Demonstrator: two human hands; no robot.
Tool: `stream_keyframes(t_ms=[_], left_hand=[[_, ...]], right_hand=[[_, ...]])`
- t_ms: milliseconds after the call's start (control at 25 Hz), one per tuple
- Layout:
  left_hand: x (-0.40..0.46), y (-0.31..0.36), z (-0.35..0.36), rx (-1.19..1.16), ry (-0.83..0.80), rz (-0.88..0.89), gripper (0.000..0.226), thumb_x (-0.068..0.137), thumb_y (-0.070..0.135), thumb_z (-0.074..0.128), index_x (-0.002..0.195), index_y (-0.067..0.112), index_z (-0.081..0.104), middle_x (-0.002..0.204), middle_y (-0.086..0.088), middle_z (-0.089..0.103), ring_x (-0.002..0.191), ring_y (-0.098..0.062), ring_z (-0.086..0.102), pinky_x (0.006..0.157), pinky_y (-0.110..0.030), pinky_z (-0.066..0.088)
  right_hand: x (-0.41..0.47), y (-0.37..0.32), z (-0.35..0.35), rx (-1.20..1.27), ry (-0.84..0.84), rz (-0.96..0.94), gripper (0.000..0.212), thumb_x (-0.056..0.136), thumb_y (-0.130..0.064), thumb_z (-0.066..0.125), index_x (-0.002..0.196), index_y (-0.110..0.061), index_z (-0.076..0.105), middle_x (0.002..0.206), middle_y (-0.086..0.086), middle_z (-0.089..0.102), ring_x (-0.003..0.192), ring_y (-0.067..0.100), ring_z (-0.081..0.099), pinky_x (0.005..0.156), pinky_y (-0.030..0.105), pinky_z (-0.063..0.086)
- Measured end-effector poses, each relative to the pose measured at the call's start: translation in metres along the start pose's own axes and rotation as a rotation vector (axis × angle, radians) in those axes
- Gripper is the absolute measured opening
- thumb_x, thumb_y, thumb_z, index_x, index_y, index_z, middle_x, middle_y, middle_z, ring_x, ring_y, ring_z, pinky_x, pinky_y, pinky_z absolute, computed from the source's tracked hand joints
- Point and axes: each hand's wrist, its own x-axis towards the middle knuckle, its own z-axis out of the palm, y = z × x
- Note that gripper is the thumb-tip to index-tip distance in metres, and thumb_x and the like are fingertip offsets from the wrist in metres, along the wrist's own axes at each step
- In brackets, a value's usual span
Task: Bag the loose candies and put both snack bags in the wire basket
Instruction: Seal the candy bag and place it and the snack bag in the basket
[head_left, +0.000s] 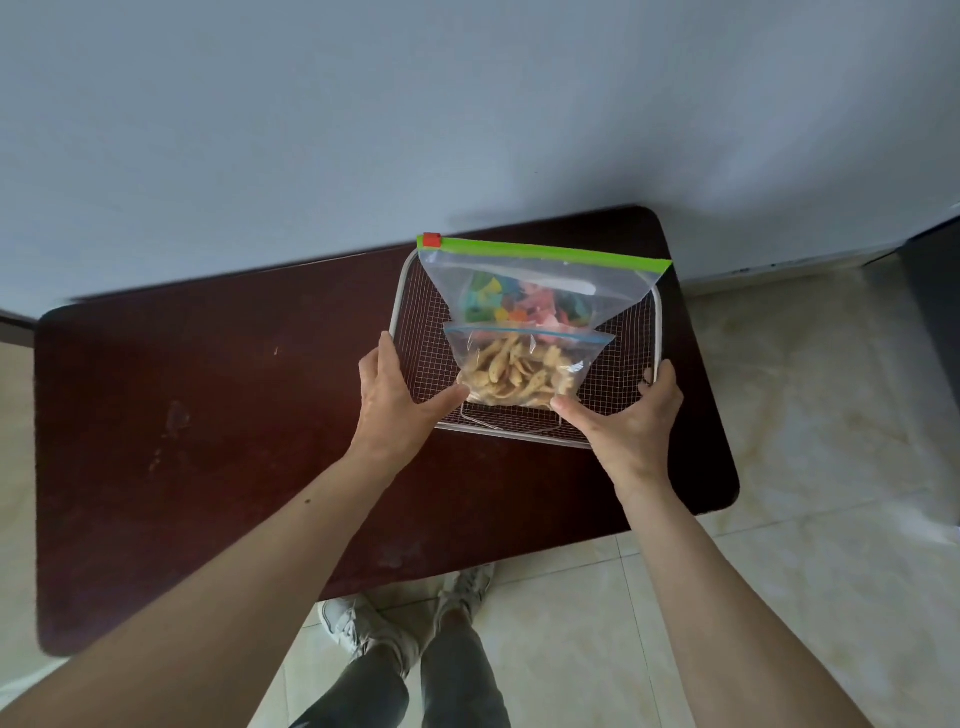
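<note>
A wire basket (658, 332) sits on the dark table at the far right. Inside it leans a large clear bag with a green zip strip and red slider (540, 283), holding coloured candies. In front of that stands a smaller clear bag of tan crackers (519, 371) with a blue zip. My left hand (397, 400) grips the basket's left rim, its thumb reaching inside against the cracker bag's lower left corner. My right hand (631, 415) holds the basket's right front corner, thumb touching the cracker bag's lower right corner.
The dark brown table (208, 441) stands against a pale wall. Its right edge lies just past the basket, with tiled floor (805, 415) beyond. My legs and shoes (405, 623) show below the near edge. A dark object (935, 312) stands at far right.
</note>
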Motion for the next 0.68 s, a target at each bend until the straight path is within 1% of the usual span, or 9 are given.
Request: stream_keyframes(t_ms=[120,360,480,560,640,680], left_hand=[[-0.002,-0.016,-0.014,-0.011,0.031,-0.026,0.118,0.073,0.050,0.078,0.156,0.017,0.002,0.159,-0.005,0.015,0.146,-0.023,0.029,0.116,-0.034,0.029],[-0.005,-0.049,-0.046,-0.070,0.139,-0.089,0.116,0.073,0.048,0.079,0.156,0.016,0.004,0.157,-0.006,0.018,0.142,-0.023,0.033,0.112,-0.029,0.030],[-0.007,-0.062,-0.058,-0.106,0.181,-0.106,0.113,0.074,0.044,0.079,0.156,0.016,0.007,0.155,-0.007,0.021,0.140,-0.020,0.036,0.113,-0.030,0.031],[-0.009,-0.067,-0.063,-0.119,0.231,-0.131,0.106,0.078,0.042,0.077,0.156,0.016,0.010,0.151,-0.007,0.028,0.136,-0.017,0.041,0.112,-0.031,0.033],[-0.010,-0.068,-0.067,-0.161,0.317,-0.183,0.093,0.084,0.038,0.072,0.155,0.016,0.016,0.148,-0.008,0.038,0.131,-0.017,0.047,0.110,-0.032,0.038],[-0.010,-0.069,-0.069,-0.189,0.359,-0.208,0.084,0.087,0.035,0.068,0.154,0.016,0.021,0.145,-0.008,0.044,0.129,-0.017,0.050,0.109,-0.033,0.040]], right_hand=[[0.001,-0.011,0.017,-0.008,-0.033,-0.043,0.134,0.054,-0.036,0.097,0.155,-0.009,0.014,0.155,0.010,0.025,0.144,0.021,0.030,0.117,0.047,0.036],[-0.004,-0.029,0.060,-0.059,-0.110,-0.130,0.133,0.053,-0.038,0.096,0.155,-0.009,0.015,0.154,0.013,0.026,0.142,0.021,0.030,0.117,0.042,0.036],[-0.008,-0.033,0.076,-0.082,-0.147,-0.156,0.132,0.054,-0.038,0.096,0.155,-0.011,0.016,0.152,0.012,0.027,0.140,0.021,0.032,0.116,0.043,0.037],[-0.009,-0.034,0.081,-0.093,-0.181,-0.169,0.129,0.056,-0.039,0.095,0.155,-0.012,0.017,0.151,0.009,0.028,0.140,0.019,0.033,0.115,0.040,0.036],[-0.008,-0.034,0.081,-0.071,-0.219,-0.175,0.122,0.062,-0.042,0.092,0.155,-0.015,0.019,0.153,0.005,0.030,0.139,0.014,0.034,0.114,0.034,0.035],[-0.007,-0.034,0.079,-0.050,-0.227,-0.171,0.115,0.067,-0.043,0.089,0.155,-0.016,0.021,0.153,0.004,0.032,0.139,0.013,0.036,0.113,0.033,0.035]])
